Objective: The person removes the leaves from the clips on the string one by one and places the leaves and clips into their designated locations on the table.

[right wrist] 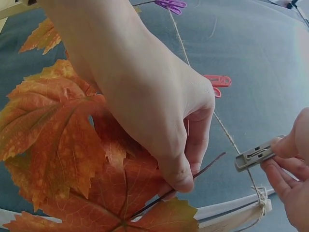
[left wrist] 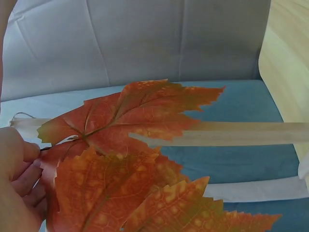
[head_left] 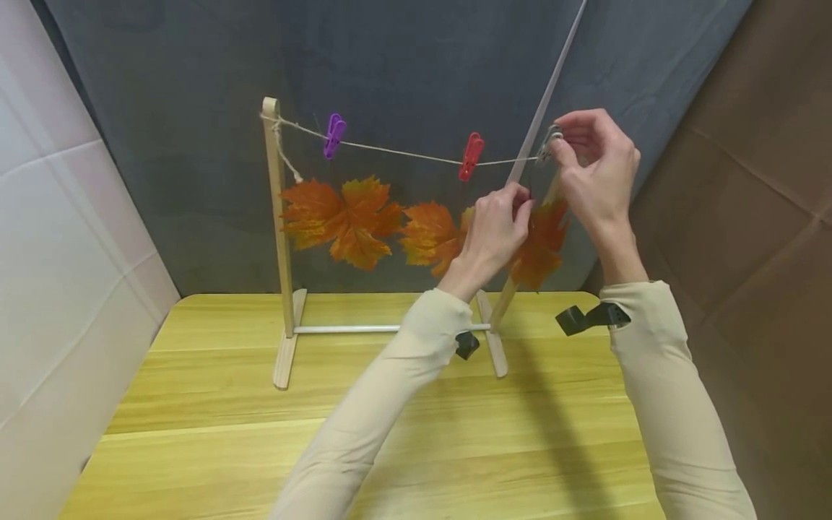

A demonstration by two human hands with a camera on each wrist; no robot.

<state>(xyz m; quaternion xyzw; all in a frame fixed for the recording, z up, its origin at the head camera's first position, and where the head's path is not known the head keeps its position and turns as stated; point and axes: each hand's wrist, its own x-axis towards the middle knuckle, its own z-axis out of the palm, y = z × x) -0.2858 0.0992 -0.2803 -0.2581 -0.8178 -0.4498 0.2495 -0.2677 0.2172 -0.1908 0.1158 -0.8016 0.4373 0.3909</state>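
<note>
My left hand pinches the thin dark stem of an orange artificial maple leaf, which hangs below the fingers. The leaf spreads away from the fingertips in the left wrist view. At the right end of the twine, my right hand holds a grey clothespin between thumb and fingers. This clothespin lies across the twine, close to the knot at the post. The stem's free tip points up toward the clothespin, a short gap apart.
A purple clothespin and a red clothespin sit on the twine, with an orange leaf and another leaf hanging below them. The wooden frame stands on a wood-grain table. Grey cloth hangs behind.
</note>
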